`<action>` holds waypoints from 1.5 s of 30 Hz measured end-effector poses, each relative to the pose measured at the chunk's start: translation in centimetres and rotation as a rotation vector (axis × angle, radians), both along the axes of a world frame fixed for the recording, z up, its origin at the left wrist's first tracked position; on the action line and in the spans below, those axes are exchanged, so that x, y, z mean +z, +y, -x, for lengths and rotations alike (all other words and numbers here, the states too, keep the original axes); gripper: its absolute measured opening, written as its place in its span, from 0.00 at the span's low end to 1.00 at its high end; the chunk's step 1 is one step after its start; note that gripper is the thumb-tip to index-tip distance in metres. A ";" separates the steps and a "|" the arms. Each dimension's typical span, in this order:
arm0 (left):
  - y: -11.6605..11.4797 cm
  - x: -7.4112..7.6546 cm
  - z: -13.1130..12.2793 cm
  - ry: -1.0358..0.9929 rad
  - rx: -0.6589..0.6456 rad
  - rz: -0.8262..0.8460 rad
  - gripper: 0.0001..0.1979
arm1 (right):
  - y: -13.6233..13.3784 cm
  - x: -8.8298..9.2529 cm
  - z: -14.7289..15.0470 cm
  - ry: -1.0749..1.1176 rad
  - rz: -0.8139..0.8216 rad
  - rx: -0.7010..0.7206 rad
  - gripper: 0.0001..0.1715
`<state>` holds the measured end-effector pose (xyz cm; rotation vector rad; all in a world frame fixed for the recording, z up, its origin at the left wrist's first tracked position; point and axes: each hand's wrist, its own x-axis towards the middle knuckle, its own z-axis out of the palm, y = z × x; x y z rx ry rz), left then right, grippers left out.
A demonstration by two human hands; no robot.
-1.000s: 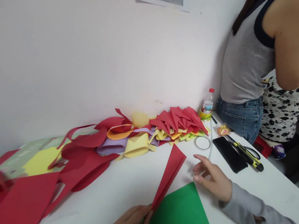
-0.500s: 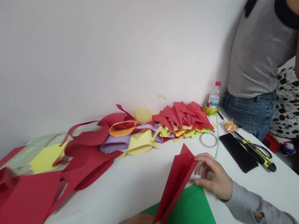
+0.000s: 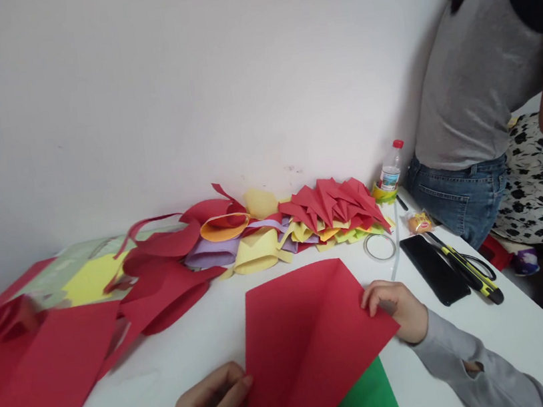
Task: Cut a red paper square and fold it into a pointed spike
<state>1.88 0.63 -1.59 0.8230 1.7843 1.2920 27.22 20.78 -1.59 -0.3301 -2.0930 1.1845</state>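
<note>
A red sheet of paper (image 3: pixel 301 341) with a crease running down it is spread between my two hands. My left hand (image 3: pixel 206 404) pinches its left edge low down. At the upper right edge, my right hand (image 3: pixel 398 307) grips it with the fingertips in front, the thumb hidden behind the paper. Below the red sheet lies a green sheet (image 3: pixel 367 402), largely covered by it, on the white table (image 3: pixel 498 347).
Along the wall lie folded red paper pieces (image 3: pixel 332 202), yellow paper pieces (image 3: pixel 258 249) and large red paper (image 3: pixel 70 353). To the right are a tape roll (image 3: pixel 380 255), a phone (image 3: pixel 435 268), a yellow-black cutter (image 3: pixel 483 288) and a bottle (image 3: pixel 390 173). A person (image 3: pixel 473 94) stands beyond.
The red sheet, seen folded into a narrow shape before, is now opened out wide and facing me. My left hand has moved left, holding its edge. The view has shifted slightly.
</note>
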 end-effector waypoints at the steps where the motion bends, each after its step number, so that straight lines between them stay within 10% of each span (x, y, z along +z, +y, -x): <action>1: 0.1 0.3 -0.1 -0.003 -0.023 -0.001 0.27 | 0.0 -0.1 0.0 0.006 0.003 0.016 0.17; 8: 0.0 0.1 -0.4 0.347 0.025 -0.309 0.09 | -0.3 0.0 0.2 0.004 0.030 0.061 0.22; 18: -0.2 -1.6 3.2 1.245 -0.076 -0.461 0.16 | 0.9 -0.8 -0.3 0.011 0.275 0.168 0.24; 25: -0.1 -0.2 4.5 1.391 -0.556 -0.539 0.21 | 3.4 -2.3 -0.8 0.080 0.406 0.019 0.21; 30: -0.7 0.1 3.9 1.405 -0.574 -0.454 0.23 | 3.6 -2.2 -1.1 -0.054 0.208 -0.215 0.02; 33: -0.8 0.8 2.9 1.486 -0.547 -0.495 0.20 | 2.0 -0.5 -1.3 -0.083 -0.052 -0.354 0.16; 39: -0.9 2.2 1.8 1.590 -0.626 -0.523 0.20 | -2.5 3.3 -1.4 -0.109 -0.444 -0.224 0.25; 42: -1.2 1.5 1.8 1.572 -0.607 -0.499 0.21 | -3.3 3.5 -1.6 -0.162 -0.586 -0.289 0.27; 45: -1.3 1.3 1.7 1.541 -0.579 -0.548 0.20 | -3.0 2.3 -1.5 -0.301 -0.563 -0.051 0.25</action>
